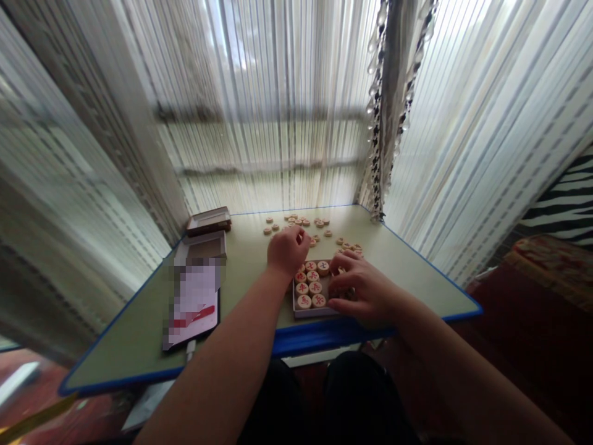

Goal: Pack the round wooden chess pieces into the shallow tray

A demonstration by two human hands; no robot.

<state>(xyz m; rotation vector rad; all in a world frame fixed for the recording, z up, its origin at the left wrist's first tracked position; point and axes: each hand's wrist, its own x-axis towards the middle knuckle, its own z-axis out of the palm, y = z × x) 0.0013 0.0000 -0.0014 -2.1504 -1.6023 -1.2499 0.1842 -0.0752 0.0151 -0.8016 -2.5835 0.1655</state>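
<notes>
Pale wooden pieces (pixel 315 288) with red characters are lying face up in a shallow tray (pixel 315 313), just left of the right grip (pixel 361 285) and on the near side of the left grip (pixel 287 248). The right grip is arching over the tray's right side, fingers bent and slightly apart; more pieces are showing dimly beneath it, but whether it is pinching one I cannot tell. The left grip is curling by the tray's far left corner, its fingertips mostly hidden, so I cannot tell how far it is closing or whether it is holding anything. Loose pieces (pixel 306 223) are lying scattered on the table (pixel 398 256) beyond the left grip, and a small cluster (pixel 348 246) is sitting just beyond the right grip. Well left of the left grip, a tablet (pixel 199 293) is resting, its screen blurred, with an open box (pixel 200 249) behind it. Curtains (pixel 278 136) are hanging beyond both grips
</notes>
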